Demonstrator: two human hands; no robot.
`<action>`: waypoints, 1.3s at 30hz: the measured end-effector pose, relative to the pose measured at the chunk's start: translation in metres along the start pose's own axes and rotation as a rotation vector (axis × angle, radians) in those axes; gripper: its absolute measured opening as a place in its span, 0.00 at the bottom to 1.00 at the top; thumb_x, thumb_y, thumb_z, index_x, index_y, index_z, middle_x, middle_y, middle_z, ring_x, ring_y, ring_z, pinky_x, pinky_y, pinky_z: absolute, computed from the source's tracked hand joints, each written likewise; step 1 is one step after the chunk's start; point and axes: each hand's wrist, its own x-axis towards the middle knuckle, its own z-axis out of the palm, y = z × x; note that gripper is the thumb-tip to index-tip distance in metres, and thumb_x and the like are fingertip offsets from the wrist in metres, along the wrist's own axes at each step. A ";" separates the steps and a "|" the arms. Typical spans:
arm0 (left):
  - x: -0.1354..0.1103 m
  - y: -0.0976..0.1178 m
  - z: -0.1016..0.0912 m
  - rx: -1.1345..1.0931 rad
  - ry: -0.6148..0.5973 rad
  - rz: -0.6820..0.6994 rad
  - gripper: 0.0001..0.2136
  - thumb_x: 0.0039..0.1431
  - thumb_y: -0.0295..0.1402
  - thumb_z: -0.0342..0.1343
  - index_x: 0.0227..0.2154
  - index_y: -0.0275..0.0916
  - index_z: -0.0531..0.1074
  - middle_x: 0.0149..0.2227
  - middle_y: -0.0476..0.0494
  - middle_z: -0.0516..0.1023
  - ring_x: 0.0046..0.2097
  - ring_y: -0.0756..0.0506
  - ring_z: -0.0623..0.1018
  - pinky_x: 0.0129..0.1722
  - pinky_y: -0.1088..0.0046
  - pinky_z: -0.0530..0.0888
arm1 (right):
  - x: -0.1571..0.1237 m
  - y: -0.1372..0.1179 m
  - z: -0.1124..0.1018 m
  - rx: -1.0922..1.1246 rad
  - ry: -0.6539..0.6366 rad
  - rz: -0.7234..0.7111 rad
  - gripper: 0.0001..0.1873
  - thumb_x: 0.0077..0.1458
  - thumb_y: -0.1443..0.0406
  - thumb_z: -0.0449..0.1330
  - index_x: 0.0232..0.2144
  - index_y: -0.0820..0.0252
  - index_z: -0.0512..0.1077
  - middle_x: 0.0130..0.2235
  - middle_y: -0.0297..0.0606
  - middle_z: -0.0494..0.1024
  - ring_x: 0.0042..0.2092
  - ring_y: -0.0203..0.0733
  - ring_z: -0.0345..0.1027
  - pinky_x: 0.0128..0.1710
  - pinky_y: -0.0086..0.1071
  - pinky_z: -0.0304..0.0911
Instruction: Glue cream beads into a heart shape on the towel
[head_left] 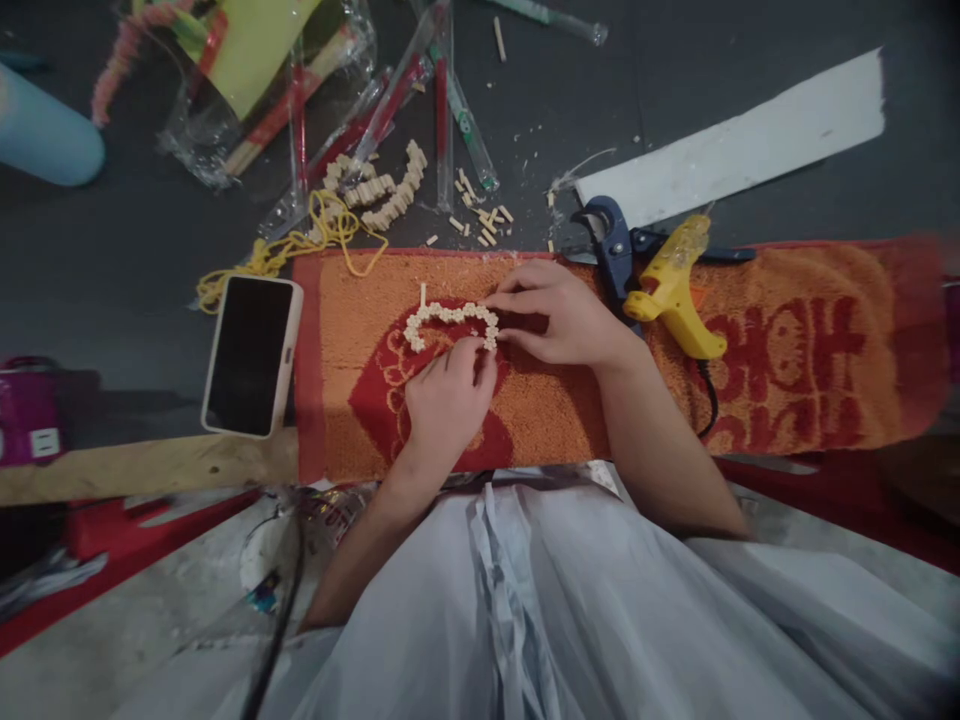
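Note:
A curved chain of short pale stick pieces (pixel 448 316) lies on an orange and red towel (pixel 547 410). My left hand (pixel 447 398) sits just below the chain, fingers curled, fingertips pressing its right end. My right hand (pixel 556 312) comes in from the right, fingers pinched on the same right end of the chain. Both hands touch the chain near one spot.
A yellow glue gun (pixel 675 290) and blue cutters (pixel 613 243) lie right of my hands. A phone (pixel 250 354) rests at the towel's left edge. Beyond it are loose stick pieces (pixel 379 188), yellow cord (pixel 315 232), wrapped chopsticks (pixel 390 100), a white strip (pixel 735 140) and a wooden plank (pixel 142 466).

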 end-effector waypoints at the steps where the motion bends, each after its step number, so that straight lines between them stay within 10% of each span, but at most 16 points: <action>1: 0.000 0.000 0.000 0.002 0.013 0.005 0.08 0.62 0.36 0.55 0.37 0.40 0.76 0.23 0.50 0.76 0.26 0.48 0.75 0.28 0.73 0.63 | 0.000 0.000 0.000 0.001 -0.001 -0.001 0.15 0.60 0.58 0.58 0.45 0.57 0.78 0.39 0.41 0.78 0.42 0.46 0.70 0.44 0.41 0.62; 20: -0.003 -0.007 -0.016 -0.822 0.208 0.068 0.06 0.60 0.32 0.60 0.39 0.39 0.76 0.21 0.56 0.71 0.21 0.57 0.66 0.23 0.84 0.65 | 0.004 -0.028 -0.017 0.013 0.165 0.006 0.13 0.59 0.57 0.61 0.42 0.56 0.79 0.39 0.39 0.79 0.43 0.44 0.72 0.46 0.40 0.66; 39: -0.008 0.011 -0.037 -1.069 0.224 -0.019 0.08 0.55 0.37 0.66 0.31 0.38 0.75 0.19 0.55 0.71 0.17 0.58 0.64 0.16 0.83 0.58 | -0.004 -0.075 -0.016 0.092 0.293 -0.173 0.07 0.60 0.66 0.63 0.41 0.58 0.79 0.37 0.38 0.80 0.39 0.38 0.75 0.40 0.33 0.71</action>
